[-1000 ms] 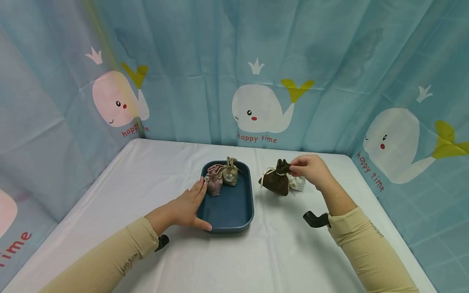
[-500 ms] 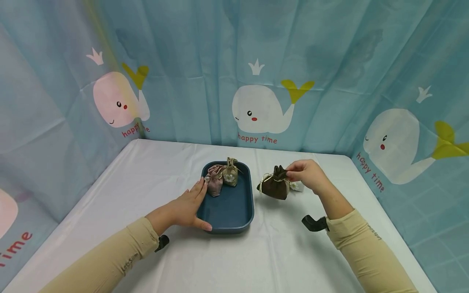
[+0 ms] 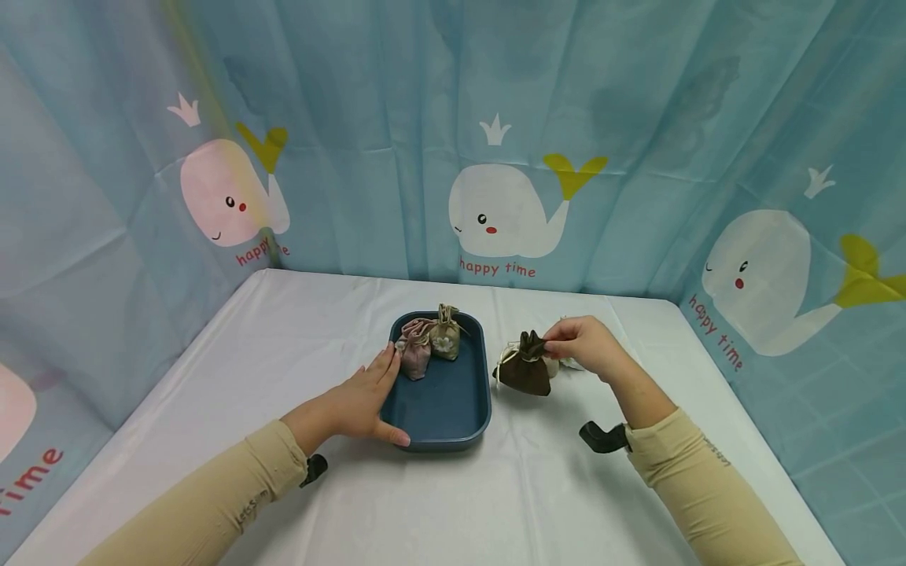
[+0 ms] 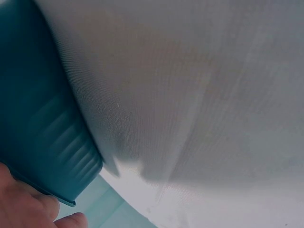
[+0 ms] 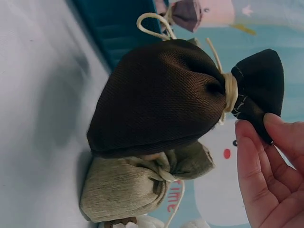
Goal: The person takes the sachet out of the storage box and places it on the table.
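My right hand [image 3: 586, 346] pinches a dark brown drawstring pouch [image 3: 525, 376] by its gathered top, thumb against fingers. The pouch hangs tilted just right of a blue rectangular tray [image 3: 488, 409]; I cannot tell whether its bottom touches the table. In the right wrist view, a beige drawstring pouch [image 5: 126, 187] sits behind the brown one, partly covered by it. My left hand [image 3: 357, 402] rests on the tray's left edge, fingers straight along the rim and thumb at the near corner. Inside the tray's far end stand a pinkish pouch [image 3: 416, 358] and an olive-tan pouch [image 3: 445, 339] with a white flower.
A white cloth [image 3: 552, 503] covers the table. A blue curtain [image 3: 396, 141] with printed whales encloses the back and sides. Something white [image 3: 572, 364] shows below the right hand, mostly hidden.
My right hand has brought the brown pouch slightly left and nearer to me, toward the tray. The left hand and the tray have stayed in place.
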Action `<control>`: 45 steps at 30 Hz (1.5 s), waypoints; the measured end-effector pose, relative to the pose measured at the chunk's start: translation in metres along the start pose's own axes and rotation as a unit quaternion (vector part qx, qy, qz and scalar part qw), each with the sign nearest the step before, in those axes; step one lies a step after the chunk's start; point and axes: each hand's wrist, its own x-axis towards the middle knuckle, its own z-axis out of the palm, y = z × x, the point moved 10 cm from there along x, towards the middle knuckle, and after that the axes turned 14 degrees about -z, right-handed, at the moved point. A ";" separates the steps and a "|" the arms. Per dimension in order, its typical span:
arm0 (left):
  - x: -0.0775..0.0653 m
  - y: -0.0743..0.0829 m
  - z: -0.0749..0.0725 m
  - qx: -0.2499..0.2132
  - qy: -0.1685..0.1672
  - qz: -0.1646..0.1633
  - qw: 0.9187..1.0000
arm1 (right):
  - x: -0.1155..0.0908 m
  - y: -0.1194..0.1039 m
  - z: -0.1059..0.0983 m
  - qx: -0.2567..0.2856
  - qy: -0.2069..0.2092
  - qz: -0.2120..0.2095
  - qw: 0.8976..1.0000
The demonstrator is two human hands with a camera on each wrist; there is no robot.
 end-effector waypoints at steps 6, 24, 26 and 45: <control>-0.001 0.001 -0.002 -0.003 -0.001 0.001 1.000 | -0.001 0.003 0.008 -0.006 -0.020 -0.007 1.000; -0.002 0.000 0.000 -0.006 -0.003 -0.002 1.000 | -0.003 0.038 0.012 -0.029 -0.010 0.044 0.999; -0.001 0.000 0.000 -0.007 -0.004 -0.003 1.000 | -0.002 0.040 0.011 -0.025 -0.008 0.047 0.999; -0.002 0.001 -0.001 -0.005 -0.008 -0.003 1.000 | -0.004 0.051 0.011 0.009 -0.009 0.064 0.998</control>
